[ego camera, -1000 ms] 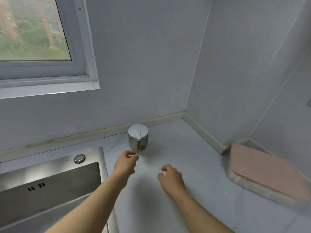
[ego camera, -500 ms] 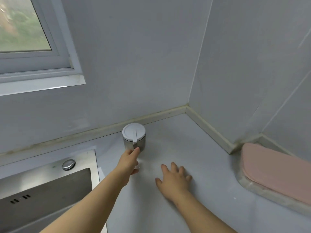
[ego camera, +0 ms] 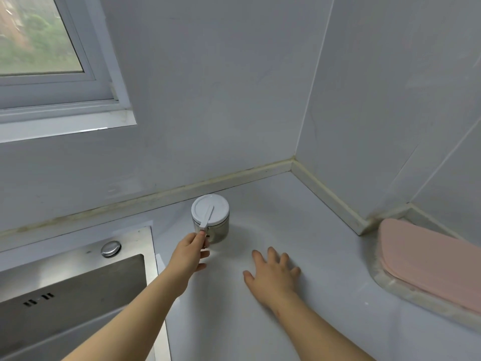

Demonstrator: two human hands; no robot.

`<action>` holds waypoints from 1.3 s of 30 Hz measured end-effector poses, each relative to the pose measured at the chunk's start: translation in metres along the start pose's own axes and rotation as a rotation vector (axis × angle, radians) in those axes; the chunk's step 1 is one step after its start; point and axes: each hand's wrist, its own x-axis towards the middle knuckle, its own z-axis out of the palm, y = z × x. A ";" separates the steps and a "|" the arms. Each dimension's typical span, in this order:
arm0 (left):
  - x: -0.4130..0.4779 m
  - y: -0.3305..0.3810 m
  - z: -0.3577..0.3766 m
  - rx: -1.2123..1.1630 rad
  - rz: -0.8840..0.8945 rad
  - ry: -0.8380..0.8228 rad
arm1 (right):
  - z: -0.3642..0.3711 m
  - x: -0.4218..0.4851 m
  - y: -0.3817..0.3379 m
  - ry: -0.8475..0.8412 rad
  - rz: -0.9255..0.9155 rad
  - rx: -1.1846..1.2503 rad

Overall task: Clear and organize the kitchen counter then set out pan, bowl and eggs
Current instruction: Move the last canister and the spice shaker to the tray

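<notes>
A small steel jar [ego camera: 220,231] with a white lid and a white clasp stands on the pale counter [ego camera: 325,295] near the back wall. My left hand [ego camera: 190,252] reaches to its near side and pinches the clasp at the jar's front. My right hand [ego camera: 273,273] lies flat on the counter to the right of the jar, fingers spread, holding nothing. No pan, bowl or eggs are in view.
A steel sink [ego camera: 73,290] with a round knob [ego camera: 111,248] fills the lower left. A pink pad [ego camera: 429,269] lies on a pale rim at the right. Walls meet in a corner behind the jar. A window [ego camera: 39,35] sits upper left.
My left hand has moved forward from short of the jar to its clasp. My right hand went from loosely curled to flat on the counter. The view tilted slightly.
</notes>
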 end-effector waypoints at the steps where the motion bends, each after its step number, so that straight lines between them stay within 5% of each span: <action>1: -0.001 -0.001 -0.001 -0.017 -0.009 -0.013 | 0.000 0.000 0.000 0.002 -0.001 -0.004; 15: -0.020 -0.002 -0.008 -0.107 -0.071 -0.098 | 0.001 -0.010 0.007 -0.060 -0.018 0.083; 24: -0.070 -0.009 -0.012 -0.078 0.004 -0.124 | -0.008 -0.064 0.019 0.154 0.029 0.266; 39: -0.202 -0.060 0.034 0.061 0.155 -0.489 | 0.049 -0.250 0.077 0.255 0.419 0.513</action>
